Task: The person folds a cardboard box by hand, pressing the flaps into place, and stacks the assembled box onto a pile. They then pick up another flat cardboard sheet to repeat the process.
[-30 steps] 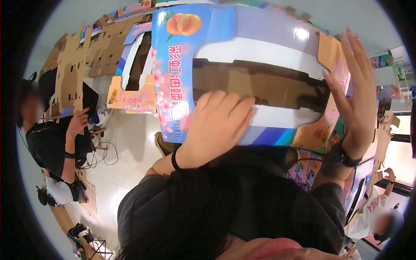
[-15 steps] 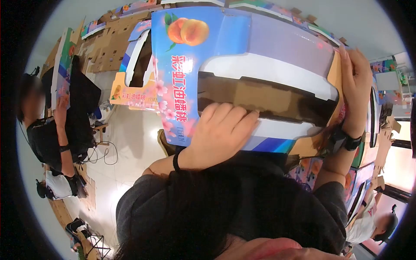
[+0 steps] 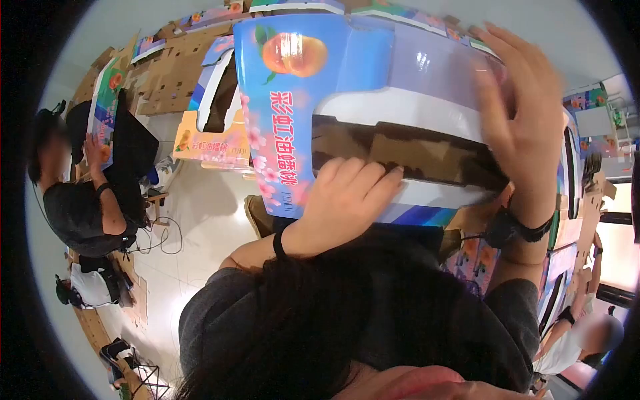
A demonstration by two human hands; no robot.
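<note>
A blue and lilac cardboard fruit box (image 3: 360, 63), printed with peaches, blossoms and Chinese characters, fills the middle of the view close to my body. Its long slot-shaped opening shows a dark and brown inside. My left hand (image 3: 350, 203) has its fingers curled over the near edge of that slot, gripping the cardboard. At the box's right end my right hand (image 3: 523, 110) is spread, fingers stretched and slightly blurred, over the upper right corner. The thumb lies over the top panel, and the hand covers the orange end flap.
Another peach box (image 3: 212, 143) stands just left. Further left, a seated person in dark clothes (image 3: 83, 213) handles a narrow printed box (image 3: 105, 110). A person in white (image 3: 567, 347) is at lower right, near stacked boxes (image 3: 557, 273). Cables (image 3: 163, 237) lie on the floor.
My right hand has shifted up and left from the box's right end, its fingers spreading over the top corner. My left hand keeps its hold. The person at left has moved a hand along their box.
</note>
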